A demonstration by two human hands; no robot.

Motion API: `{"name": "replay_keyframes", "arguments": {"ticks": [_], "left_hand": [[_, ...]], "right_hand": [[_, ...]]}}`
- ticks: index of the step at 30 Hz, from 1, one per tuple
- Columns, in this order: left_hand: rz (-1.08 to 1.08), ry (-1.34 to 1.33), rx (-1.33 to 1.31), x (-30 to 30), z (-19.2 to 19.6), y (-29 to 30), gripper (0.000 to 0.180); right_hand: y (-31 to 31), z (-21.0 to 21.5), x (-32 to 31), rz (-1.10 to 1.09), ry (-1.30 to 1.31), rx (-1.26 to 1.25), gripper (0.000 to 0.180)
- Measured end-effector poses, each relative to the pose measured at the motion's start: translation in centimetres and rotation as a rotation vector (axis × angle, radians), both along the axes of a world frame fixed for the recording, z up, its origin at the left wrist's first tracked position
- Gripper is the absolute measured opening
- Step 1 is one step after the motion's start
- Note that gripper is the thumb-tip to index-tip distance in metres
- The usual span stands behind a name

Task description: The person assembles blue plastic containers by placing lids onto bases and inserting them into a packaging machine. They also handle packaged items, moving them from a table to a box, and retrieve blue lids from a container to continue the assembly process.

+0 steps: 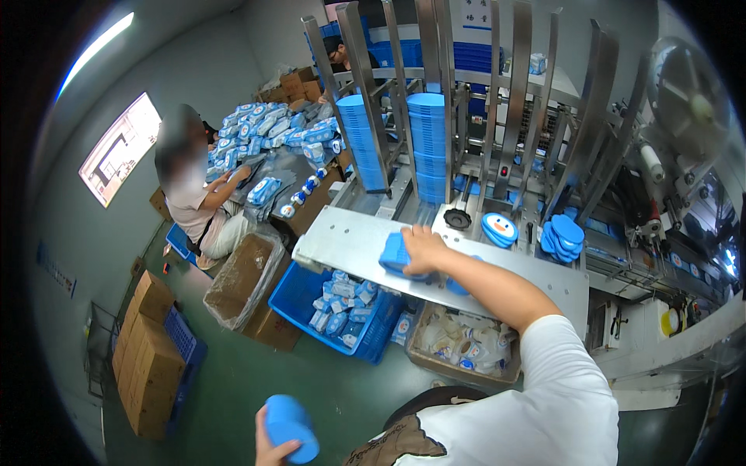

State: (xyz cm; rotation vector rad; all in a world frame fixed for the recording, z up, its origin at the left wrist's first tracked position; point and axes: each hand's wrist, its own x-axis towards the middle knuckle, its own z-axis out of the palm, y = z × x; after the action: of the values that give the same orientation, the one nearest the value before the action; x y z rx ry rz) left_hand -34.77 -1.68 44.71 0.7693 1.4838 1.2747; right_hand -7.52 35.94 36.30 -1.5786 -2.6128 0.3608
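Note:
My right hand [425,250] reaches across to the metal ledge [338,237] of the machine, its fingers wrapped round a short stack of blue oval lids [395,255]. Low in the view, my left hand [270,444] grips another blue lid stack [292,426], held in the air over the floor. Under my right forearm a further blue piece [457,286] partly shows on the ledge. To the right lie a lid with a cartoon face [500,230] and a loose pile of blue lids [562,238]. Behind the ledge, tall blue lid stacks [427,147] stand between upright metal guides [432,46].
Below the ledge are a blue crate [291,291] of small packs and a carton [416,353] of clear plastic scraps. A black knob [457,219] rises behind the ledge. Left, a seated person [186,194] works beside a table heaped with packs [264,124]. Cartons [148,365] stand far left.

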Motion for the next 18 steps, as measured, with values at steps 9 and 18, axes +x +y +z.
{"name": "replay_keyframes", "arguments": {"ticks": [9,18], "left_hand": [[-1.022,0.368,0.255,3.4,-4.2,28.4,0.120],[-1.303,-0.112,0.488,1.1,-7.6,40.0,0.076]], "right_hand": [[-0.2,5.3,-2.9,0.154,0.559,0.040,0.091],[6.0,13.4,-3.1,0.290,-0.001,0.384,0.095]]}}
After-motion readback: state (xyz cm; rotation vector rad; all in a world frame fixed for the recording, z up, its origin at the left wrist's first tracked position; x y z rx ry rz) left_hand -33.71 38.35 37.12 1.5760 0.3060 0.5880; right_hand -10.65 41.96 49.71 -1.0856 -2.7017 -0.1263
